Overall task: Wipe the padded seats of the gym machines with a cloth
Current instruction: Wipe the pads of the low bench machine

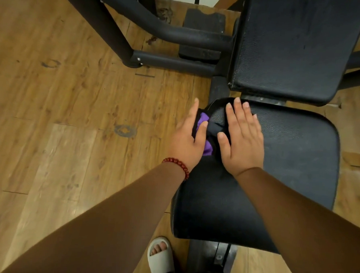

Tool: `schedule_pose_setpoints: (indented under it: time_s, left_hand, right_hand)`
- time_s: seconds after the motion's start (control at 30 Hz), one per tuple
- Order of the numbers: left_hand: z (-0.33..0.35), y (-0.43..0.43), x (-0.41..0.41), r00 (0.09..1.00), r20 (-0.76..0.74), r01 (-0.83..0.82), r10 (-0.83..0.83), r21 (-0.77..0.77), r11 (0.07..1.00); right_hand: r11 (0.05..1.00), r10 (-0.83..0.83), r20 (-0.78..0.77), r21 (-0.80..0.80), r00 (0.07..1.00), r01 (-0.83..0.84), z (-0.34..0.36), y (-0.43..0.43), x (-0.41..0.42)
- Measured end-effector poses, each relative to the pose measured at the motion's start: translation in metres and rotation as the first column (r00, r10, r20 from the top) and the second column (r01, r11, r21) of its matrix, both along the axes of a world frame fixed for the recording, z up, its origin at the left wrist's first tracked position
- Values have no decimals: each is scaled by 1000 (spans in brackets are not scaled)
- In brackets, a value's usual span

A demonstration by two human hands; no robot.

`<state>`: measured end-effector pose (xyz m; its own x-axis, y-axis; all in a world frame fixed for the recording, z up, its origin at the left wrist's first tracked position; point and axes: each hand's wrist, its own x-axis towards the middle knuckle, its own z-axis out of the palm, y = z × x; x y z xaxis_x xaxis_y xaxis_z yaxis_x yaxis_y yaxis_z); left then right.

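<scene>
A black padded seat (288, 163) of a gym machine lies below me, with a black padded backrest (290, 48) beyond it. A bunched black and purple cloth (208, 135) sits at the seat's far left corner. My left hand (188, 136) touches the cloth from the left, fingers straight, thumb laid across the purple part. My right hand (242, 137) presses flat on the cloth and seat, fingers straight. Most of the cloth is hidden under both hands.
The machine's black steel frame (169, 35) runs across the wooden floor (61, 109) at the upper left. A dark foot pad (203, 33) lies behind it. My foot in a white slipper (161, 256) stands by the seat's near left corner.
</scene>
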<state>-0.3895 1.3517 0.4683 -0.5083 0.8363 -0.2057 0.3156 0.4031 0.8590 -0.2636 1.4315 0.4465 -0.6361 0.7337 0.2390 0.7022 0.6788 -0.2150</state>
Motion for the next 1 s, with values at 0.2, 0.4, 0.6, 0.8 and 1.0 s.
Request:
schedule_pose_setpoints:
  time_s: [0.2,0.4,0.6,0.8,1.0]
  left_hand:
    - [17,50,-12,998,48,41,-37,-94,995]
    - [-2,16,2,999,-27,-44,43,-23,999]
    - [0,21,-2,996,11,-93,94,-83,992]
    - [9,42,-8,997,48,-69,63,122,990]
    - [-4,34,-4,979,140,-160,146,92,983]
  right_hand:
    - [999,-10,24,40,1000,9,-2,0,0]
    - [1000,-3,24,28,1000,2,-1,0,0]
    - [999,-7,17,40,1000,7,-2,-1,0]
    - [999,-13,19,50,1000,12,-3,0,0]
    - [999,-12,26,53,1000,11,-3,0,0]
